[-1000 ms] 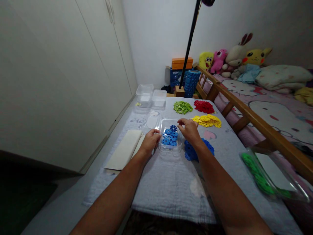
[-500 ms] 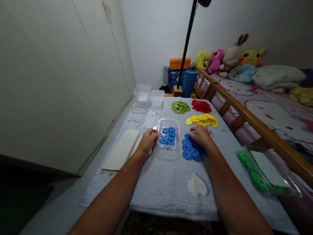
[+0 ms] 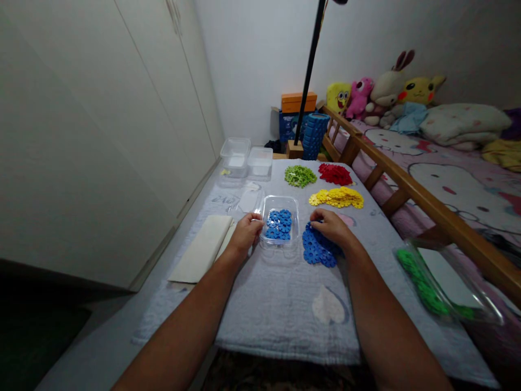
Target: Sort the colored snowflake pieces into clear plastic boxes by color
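Note:
My left hand (image 3: 247, 234) is closed on the left rim of a clear plastic container (image 3: 296, 221). Blue flower-shaped plastic discs (image 3: 279, 225) lie in a layer inside that container. To its right, a heap of blue flower-shaped discs (image 3: 317, 251) is spread on the cloth, partly covered by my right hand (image 3: 331, 225). My right thumb and forefinger are pinched together at the heap's far edge, on what appears to be one blue disc; the fingers hide most of it.
Yellow (image 3: 337, 197), red (image 3: 335, 174) and light green piles (image 3: 300, 176) lie beyond. Clear empty boxes (image 3: 236, 146) stand back left, near a folded cream cloth (image 3: 203, 247). A clear box of green pieces (image 3: 427, 288) sits right, beside the wooden bed rail (image 3: 391, 176).
My right hand has moved slightly left, and its spread fingers have closed into a pinch over the blue heap. The left hand stays at the container's rim.

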The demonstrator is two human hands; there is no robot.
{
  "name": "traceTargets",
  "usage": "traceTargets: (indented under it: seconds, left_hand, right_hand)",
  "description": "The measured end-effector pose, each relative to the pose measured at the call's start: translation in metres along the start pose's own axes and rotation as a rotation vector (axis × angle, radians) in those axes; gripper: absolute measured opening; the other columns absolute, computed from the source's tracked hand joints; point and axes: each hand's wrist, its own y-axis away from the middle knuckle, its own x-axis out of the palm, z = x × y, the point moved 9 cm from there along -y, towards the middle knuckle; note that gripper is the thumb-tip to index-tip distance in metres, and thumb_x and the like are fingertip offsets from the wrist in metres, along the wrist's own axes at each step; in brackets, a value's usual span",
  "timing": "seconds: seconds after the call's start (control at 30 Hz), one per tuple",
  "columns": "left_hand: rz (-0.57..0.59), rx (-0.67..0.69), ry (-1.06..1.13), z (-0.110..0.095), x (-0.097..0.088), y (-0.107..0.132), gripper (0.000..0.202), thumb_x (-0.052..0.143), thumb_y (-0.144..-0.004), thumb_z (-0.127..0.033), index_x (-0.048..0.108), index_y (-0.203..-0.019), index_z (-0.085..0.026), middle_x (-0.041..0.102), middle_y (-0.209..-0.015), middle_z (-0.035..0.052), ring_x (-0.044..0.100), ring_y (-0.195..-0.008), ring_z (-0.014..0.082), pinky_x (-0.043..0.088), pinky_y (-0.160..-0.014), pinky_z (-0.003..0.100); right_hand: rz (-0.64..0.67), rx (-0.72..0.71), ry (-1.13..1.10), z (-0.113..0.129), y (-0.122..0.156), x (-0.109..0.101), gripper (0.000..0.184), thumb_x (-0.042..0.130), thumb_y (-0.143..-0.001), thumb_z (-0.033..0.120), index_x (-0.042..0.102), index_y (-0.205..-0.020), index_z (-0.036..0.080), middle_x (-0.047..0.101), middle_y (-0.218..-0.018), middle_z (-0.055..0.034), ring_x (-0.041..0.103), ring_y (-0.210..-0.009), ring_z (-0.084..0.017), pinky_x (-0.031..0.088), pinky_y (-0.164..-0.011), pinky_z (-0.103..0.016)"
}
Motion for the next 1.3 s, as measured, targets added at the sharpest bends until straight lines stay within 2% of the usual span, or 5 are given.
traceTargets:
  seconds: [0.1, 0.37, 0.77, 1.13, 1.3]
  left_hand:
    - [0.003, 0.001, -0.005, 0.0, 0.0, -0.001, 0.027, 0.066, -0.063, -0.027, 0.055, -0.086, -0.02, 0.043, -0.05, -0.0097, 0.032, -0.037, 0.0055, 0.021, -0.039, 0.018]
    - [0.002, 0.007, -0.011, -0.001, 0.0, 0.0, 0.027, 0.064, -0.064, -0.026, 0.055, -0.088, -0.02, 0.044, -0.05, -0.0097, 0.032, -0.037, 0.0052, 0.021, -0.039, 0.018]
    - [0.023, -0.005, 0.009, 0.001, 0.001, -0.002, 0.029, 0.065, -0.064, -0.028, 0.054, -0.089, -0.02, 0.044, -0.05, -0.0101, 0.032, -0.037, 0.0054, 0.022, -0.038, 0.018]
    - [0.022, 0.003, -0.009, 0.0, 0.001, -0.001, 0.028, 0.065, -0.063, -0.028, 0.054, -0.087, -0.02, 0.044, -0.05, -0.01, 0.031, -0.037, 0.0049, 0.021, -0.039, 0.017]
    - [0.005, -0.001, -0.026, -0.002, 0.0, -0.001, 0.029, 0.065, -0.063, -0.027, 0.054, -0.088, -0.019, 0.044, -0.05, -0.01, 0.032, -0.037, 0.005, 0.023, -0.039, 0.017]
  right_hand:
    - [0.053, 0.016, -0.151, 0.002, -0.001, 0.001, 0.008, 0.058, -0.07, 0.025, 0.064, -0.074, 0.021, 0.066, -0.074, 0.0001, 0.06, -0.071, -0.017, 0.045, -0.067, -0.028]
    - [-0.219, -0.045, -0.35, 0.023, -0.007, -0.026, 0.018, 0.063, -0.073, 0.037, 0.064, -0.077, 0.02, 0.066, -0.077, -0.0019, 0.059, -0.075, -0.018, 0.046, -0.074, -0.031]
    - [-0.027, -0.066, 0.184, 0.092, -0.038, 0.029, 0.011, 0.061, -0.083, 0.017, 0.07, -0.088, 0.021, 0.075, -0.087, -0.0037, 0.064, -0.089, -0.021, 0.04, -0.087, -0.036]
    - [-0.168, 0.079, 0.219, 0.026, -0.017, -0.021, 0.02, 0.056, -0.085, 0.025, 0.073, -0.095, 0.02, 0.075, -0.102, -0.0062, 0.065, -0.101, -0.025, 0.042, -0.092, -0.039]
    - [-0.018, 0.146, 0.419, 0.006, -0.006, -0.011, 0.022, 0.061, -0.086, 0.031, 0.075, -0.099, 0.022, 0.074, -0.109, -0.0074, 0.06, -0.11, -0.029, 0.039, -0.09, -0.042]
